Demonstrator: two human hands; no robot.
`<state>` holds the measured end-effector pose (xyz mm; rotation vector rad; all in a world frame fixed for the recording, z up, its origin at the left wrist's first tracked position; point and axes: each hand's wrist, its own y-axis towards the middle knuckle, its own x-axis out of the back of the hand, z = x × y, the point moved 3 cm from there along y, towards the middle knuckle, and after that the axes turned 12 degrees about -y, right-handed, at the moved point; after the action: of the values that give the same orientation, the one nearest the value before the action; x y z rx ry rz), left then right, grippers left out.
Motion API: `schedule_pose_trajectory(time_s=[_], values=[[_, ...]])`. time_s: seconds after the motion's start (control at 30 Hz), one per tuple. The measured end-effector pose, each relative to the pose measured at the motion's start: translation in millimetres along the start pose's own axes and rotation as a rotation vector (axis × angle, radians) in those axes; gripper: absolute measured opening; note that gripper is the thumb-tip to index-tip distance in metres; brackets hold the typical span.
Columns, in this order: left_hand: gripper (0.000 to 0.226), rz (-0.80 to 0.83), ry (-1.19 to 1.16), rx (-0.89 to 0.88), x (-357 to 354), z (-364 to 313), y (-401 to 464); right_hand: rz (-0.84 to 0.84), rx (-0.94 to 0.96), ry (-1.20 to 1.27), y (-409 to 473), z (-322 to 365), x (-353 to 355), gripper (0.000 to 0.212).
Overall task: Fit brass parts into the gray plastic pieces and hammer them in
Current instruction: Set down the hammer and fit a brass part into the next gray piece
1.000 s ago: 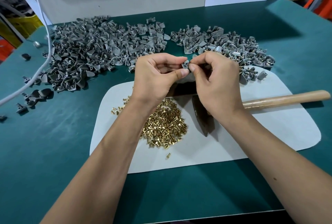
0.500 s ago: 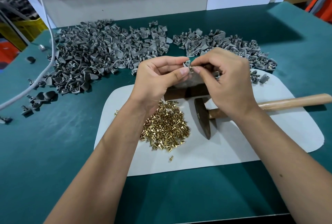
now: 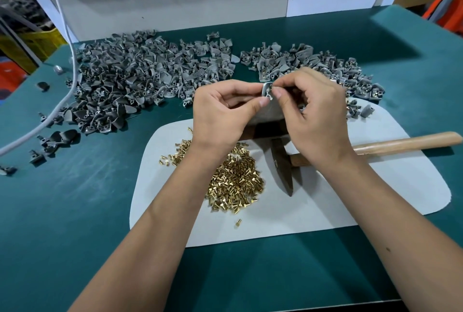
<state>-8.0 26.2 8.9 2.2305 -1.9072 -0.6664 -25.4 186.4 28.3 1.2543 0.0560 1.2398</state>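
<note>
My left hand [image 3: 223,114] pinches a small gray plastic piece [image 3: 266,89] between thumb and forefinger, held up above the white mat [image 3: 350,199]. My right hand [image 3: 315,116] meets it from the right, its thumb and forefinger pinched at the piece's lower edge; whatever they hold is too small to make out. A heap of brass parts [image 3: 233,181] lies on the mat under my left wrist. The hammer [image 3: 283,169] lies on the mat, its dark head below my hands and its wooden handle [image 3: 411,142] running right.
A large heap of gray pieces [image 3: 140,79] covers the green table at the back left, a second heap [image 3: 313,61] at the back right. A white cable [image 3: 72,69] hangs at the left. One loose brass part [image 3: 238,223] lies near the mat's front edge.
Both hands stay joined on the gray piece, which has turned a little in my fingers. The view has tilted, so the hammer head shows more fully below my hands.
</note>
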Motion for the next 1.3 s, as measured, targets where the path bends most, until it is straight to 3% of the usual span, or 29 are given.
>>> schedule_pose_trajectory(time_s=[0.27, 0.57, 0.87, 1.13, 1.27, 1.3], values=[[0.020, -0.036, -0.029, 0.059, -3.0, 0.1, -2.8, 0.008, -0.011, -0.028, -2.6, 2.5, -0.7, 0.007], [0.019, -0.054, 0.079, 0.021, -7.6, 1.0, -4.2, -0.013, -0.078, -0.039, -5.9, 5.1, -0.9, 0.005], [0.024, -0.039, 0.246, -0.031, -10.1, 2.2, -5.9, 0.071, -0.096, 0.019, -1.7, 0.1, -1.6, 0.012], [0.033, -0.048, 0.380, -0.078, -4.2, 2.3, -2.8, 0.373, -0.049, 0.011, 7.3, -14.0, 20.7, 0.018], [0.024, -0.053, 0.471, -0.060, 0.0, 1.3, -1.2, 0.852, 0.023, -0.095, 1.6, -25.8, 33.5, 0.007], [0.018, -0.037, 0.517, -0.057, 1.1, 1.8, -0.1, 0.955, 0.041, -0.148, -3.5, -27.9, 34.2, 0.014]])
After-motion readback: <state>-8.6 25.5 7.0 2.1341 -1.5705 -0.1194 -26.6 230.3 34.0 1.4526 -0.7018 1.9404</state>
